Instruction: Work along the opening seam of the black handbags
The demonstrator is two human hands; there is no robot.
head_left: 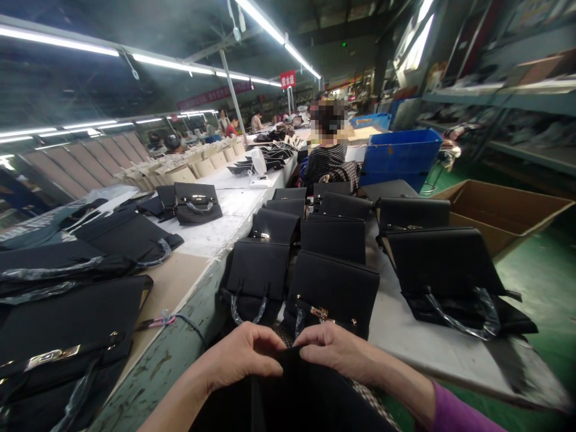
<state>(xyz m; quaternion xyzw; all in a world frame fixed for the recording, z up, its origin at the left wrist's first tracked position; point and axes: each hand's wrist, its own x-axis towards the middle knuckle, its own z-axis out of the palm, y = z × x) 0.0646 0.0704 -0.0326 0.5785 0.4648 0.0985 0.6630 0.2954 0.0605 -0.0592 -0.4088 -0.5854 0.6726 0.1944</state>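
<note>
My left hand and my right hand are both closed, pinching the top edge of a black handbag that sits low in front of me. The two hands almost touch at the middle of that edge. Just beyond them stand rows of finished black handbags, some with gold clasps and plastic-wrapped handles. A purple sleeve covers my right forearm.
A long workbench on the left carries more black bags. A person in a striped top sits ahead. A blue bin and an open cardboard box stand on the right by the green floor.
</note>
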